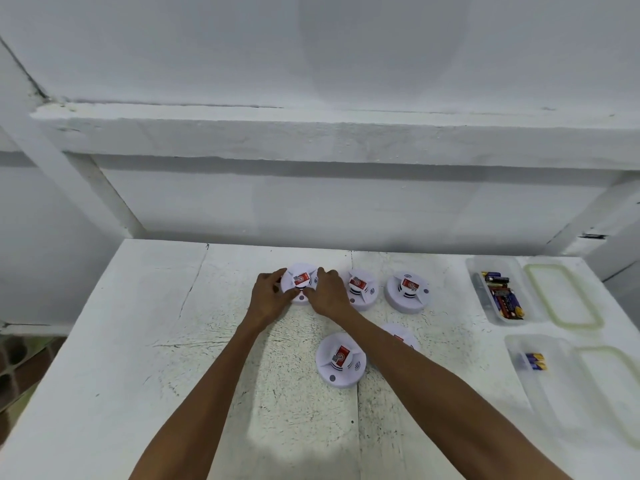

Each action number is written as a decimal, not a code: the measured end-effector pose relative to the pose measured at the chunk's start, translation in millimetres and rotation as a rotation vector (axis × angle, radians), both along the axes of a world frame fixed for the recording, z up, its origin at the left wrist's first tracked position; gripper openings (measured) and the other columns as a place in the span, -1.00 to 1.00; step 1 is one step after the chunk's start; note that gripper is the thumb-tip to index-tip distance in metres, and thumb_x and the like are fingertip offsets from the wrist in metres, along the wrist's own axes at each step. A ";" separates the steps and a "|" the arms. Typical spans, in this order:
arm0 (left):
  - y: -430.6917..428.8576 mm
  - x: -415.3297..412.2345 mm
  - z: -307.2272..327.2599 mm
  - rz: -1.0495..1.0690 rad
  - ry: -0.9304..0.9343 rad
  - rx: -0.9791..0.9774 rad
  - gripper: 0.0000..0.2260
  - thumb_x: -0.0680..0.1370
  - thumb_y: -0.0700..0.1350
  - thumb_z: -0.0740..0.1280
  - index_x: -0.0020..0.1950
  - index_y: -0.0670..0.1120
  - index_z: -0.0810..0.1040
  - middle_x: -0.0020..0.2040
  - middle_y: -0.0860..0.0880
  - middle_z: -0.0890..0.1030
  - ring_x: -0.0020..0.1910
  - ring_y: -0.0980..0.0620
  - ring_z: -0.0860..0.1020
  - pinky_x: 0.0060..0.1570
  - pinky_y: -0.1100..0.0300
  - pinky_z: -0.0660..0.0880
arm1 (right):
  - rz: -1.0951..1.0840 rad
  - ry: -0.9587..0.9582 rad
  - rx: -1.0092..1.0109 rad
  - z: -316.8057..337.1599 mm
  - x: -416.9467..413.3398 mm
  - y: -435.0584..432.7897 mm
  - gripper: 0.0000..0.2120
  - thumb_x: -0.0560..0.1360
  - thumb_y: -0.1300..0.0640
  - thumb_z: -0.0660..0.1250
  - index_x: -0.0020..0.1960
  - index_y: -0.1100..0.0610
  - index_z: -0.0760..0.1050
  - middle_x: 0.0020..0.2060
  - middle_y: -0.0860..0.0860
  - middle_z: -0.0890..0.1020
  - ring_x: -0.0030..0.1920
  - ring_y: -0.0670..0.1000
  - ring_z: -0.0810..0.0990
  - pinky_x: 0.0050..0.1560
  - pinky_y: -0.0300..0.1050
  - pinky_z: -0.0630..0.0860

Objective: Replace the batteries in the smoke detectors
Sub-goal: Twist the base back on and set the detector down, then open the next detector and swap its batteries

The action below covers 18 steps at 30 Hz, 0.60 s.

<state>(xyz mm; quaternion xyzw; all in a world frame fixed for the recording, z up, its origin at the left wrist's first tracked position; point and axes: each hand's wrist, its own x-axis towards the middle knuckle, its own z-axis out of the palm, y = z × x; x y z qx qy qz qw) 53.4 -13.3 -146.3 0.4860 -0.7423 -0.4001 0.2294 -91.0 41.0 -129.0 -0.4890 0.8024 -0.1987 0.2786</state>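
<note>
Head view: the left hand (268,294) and right hand (330,292) each close their grip on opposite rims of a round white plastic smoke detector (300,280) lying on the white painted counter (156,306). The writing on its red label is too small to read. A matching detector (360,289) sits just right of the grip. Far right of it, a clear plastic tub (475,271) holds loose batteries (502,296).
</note>
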 end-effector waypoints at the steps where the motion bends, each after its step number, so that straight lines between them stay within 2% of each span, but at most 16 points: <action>1: -0.5 -0.8 -0.7 -0.002 0.001 0.001 -0.69 0.49 -0.17 0.53 0.23 -0.15 0.66 0.02 -0.01 0.65 -0.12 0.37 0.55 -0.17 0.58 0.39 | -0.001 0.000 0.000 -0.1 -0.3 0.5 -0.57 0.59 0.03 0.31 0.34 0.26 0.36 0.23 0.23 0.46 0.22 0.19 0.50 0.14 -0.03 0.44; 3: 0.8 -2.6 -0.7 -0.009 0.014 0.010 -0.68 0.45 -0.04 0.51 0.16 -0.13 0.68 -0.01 0.00 0.69 -0.12 0.38 0.59 -0.16 0.51 0.46 | -0.010 -0.004 -0.014 0.0 -0.2 2.0 -0.58 0.59 0.04 0.31 0.32 0.27 0.38 0.23 0.23 0.46 0.20 0.18 0.50 0.13 -0.06 0.43; 4: 1.3 -1.3 -1.2 0.003 0.029 0.025 -0.64 0.42 0.05 0.48 0.13 -0.11 0.69 -0.01 0.00 0.71 -0.13 0.31 0.62 -0.15 0.41 0.52 | -0.014 -0.008 -0.021 -0.3 0.7 2.6 -0.60 0.59 0.04 0.32 0.31 0.27 0.39 0.22 0.22 0.46 0.20 0.17 0.51 0.13 -0.07 0.43; 6: -3.7 0.3 -12.5 0.025 0.027 0.051 -0.57 0.38 0.18 0.44 0.13 -0.05 0.69 0.00 -0.04 0.72 -0.11 0.13 0.65 -0.07 0.10 0.63 | -0.015 -0.011 -0.032 0.5 1.0 3.9 -0.61 0.59 0.04 0.32 0.29 0.27 0.41 0.21 0.22 0.48 0.20 0.17 0.51 0.13 -0.06 0.42; 8: -13.4 2.8 -32.2 0.031 -0.003 0.057 -0.56 0.37 0.21 0.42 0.14 0.00 0.68 -0.01 -0.06 0.71 -0.05 -0.01 0.64 -0.03 -0.06 0.62 | -0.008 -0.003 -0.042 1.9 0.4 5.5 -0.63 0.59 0.05 0.31 0.29 0.26 0.42 0.21 0.21 0.49 0.22 0.17 0.50 0.14 -0.06 0.42; 11: -8.6 -2.2 -21.0 0.038 -0.049 0.081 -0.48 0.33 0.24 0.42 0.14 -0.06 0.65 0.07 -0.12 0.68 0.06 -0.10 0.62 0.07 -0.08 0.61 | 0.009 0.022 -0.077 5.9 -2.9 9.9 -0.62 0.58 0.12 0.30 0.34 0.26 0.39 0.24 0.21 0.48 0.24 0.18 0.50 0.14 -0.06 0.42; 13: 1.8 -10.4 -3.8 0.072 -0.111 0.059 -0.33 0.30 0.24 0.39 0.27 -0.15 0.58 0.22 -0.19 0.57 0.23 -0.16 0.52 0.22 0.01 0.50 | 0.021 0.029 -0.119 11.2 -7.0 14.4 -0.57 0.57 0.16 0.30 0.40 0.23 0.38 0.30 0.18 0.45 0.27 0.18 0.49 0.18 -0.02 0.44; 15: 13.1 -19.8 8.3 0.105 -0.183 -0.024 -0.25 0.32 0.20 0.32 0.44 -0.14 0.47 0.35 -0.23 0.47 0.36 -0.21 0.40 0.29 -0.02 0.36 | 0.029 0.052 -0.179 14.6 -15.0 19.7 -0.62 0.56 0.16 0.29 0.37 0.18 0.44 0.28 0.14 0.47 0.24 0.16 0.50 0.14 -0.02 0.46; 18: 20.9 -34.0 16.6 0.056 -0.171 -0.133 -0.31 0.38 0.16 0.32 0.48 -0.07 0.45 0.41 -0.16 0.47 0.39 -0.19 0.38 0.28 -0.05 0.34 | 0.047 0.146 -0.216 16.2 -34.8 28.3 -0.66 0.53 0.13 0.31 0.30 0.11 0.49 0.24 0.11 0.50 0.25 0.16 0.42 0.10 0.02 0.48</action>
